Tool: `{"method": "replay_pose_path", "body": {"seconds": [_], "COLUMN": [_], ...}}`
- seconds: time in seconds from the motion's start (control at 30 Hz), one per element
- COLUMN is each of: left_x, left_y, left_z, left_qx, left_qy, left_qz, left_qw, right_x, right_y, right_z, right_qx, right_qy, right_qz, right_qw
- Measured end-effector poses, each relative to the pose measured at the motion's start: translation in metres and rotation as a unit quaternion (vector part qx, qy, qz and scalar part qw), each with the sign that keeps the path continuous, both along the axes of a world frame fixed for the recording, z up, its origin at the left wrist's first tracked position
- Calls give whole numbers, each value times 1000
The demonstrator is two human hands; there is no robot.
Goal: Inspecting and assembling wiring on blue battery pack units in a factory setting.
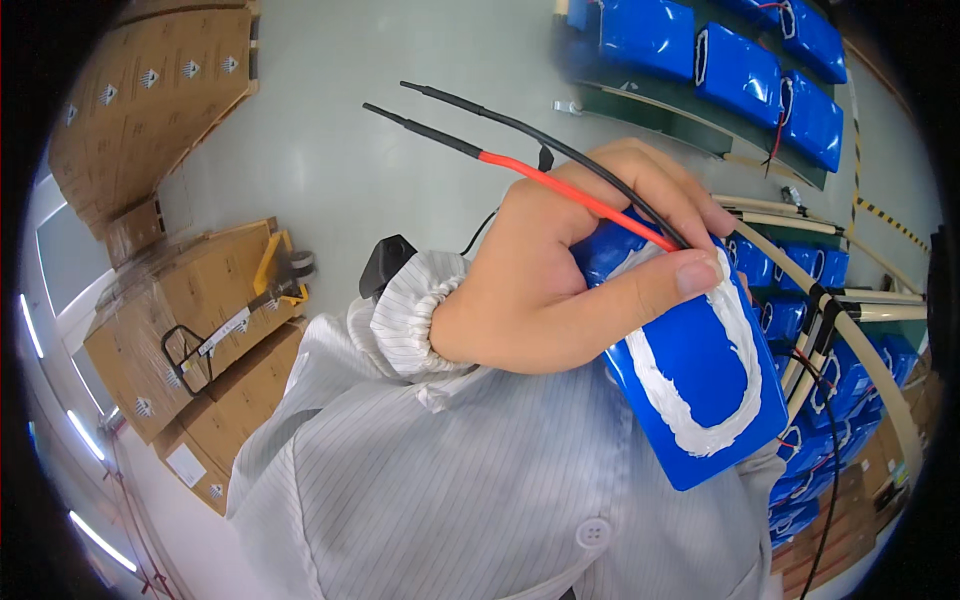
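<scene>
A blue-wrapped battery pack (pixel 690 370) is held tilted in front of my chest. White paste (pixel 690 435) forms a rough loop on its upper face. My left hand (pixel 590 260) is closed around the pack's far end, thumb on top beside the paste and fingers over the far edge. A red wire (pixel 560 187) and a black wire (pixel 560 150) come out from under that grip and stretch to the upper left, with dark sleeved ends. My right hand is hidden behind the pack; only a grey striped sleeve shows at its lower right.
More blue battery packs (pixel 740 70) lie on a green-topped surface at the upper right. Others fill rack shelves (pixel 850 375) on the right, behind pale tubes (pixel 880 370). Stacked cartons (pixel 170 80) stand at the left, with a black-handled tool (pixel 185 360) by the nearer stack.
</scene>
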State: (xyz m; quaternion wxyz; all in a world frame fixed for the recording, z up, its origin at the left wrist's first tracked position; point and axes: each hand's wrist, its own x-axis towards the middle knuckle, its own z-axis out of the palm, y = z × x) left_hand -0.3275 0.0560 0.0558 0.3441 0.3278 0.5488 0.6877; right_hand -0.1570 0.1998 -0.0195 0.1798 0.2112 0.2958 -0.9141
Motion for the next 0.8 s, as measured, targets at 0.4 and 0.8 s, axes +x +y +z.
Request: {"method": "replay_pose_path", "body": {"seconds": [0.4,0.8], "left_x": [-5,14], "left_y": [1,7], "left_z": [-19,-20], "left_qx": [96,167], "left_qy": [38,31], "left_qz": [-102,-61], "left_qw": [989,984], "right_x": [-11,8], "right_y": [3,10], "right_z": [-6,-14], "right_qx": [3,-5], "right_qy": [-39,73], "right_qz": [-29,-26], "right_qw": [999,997]}}
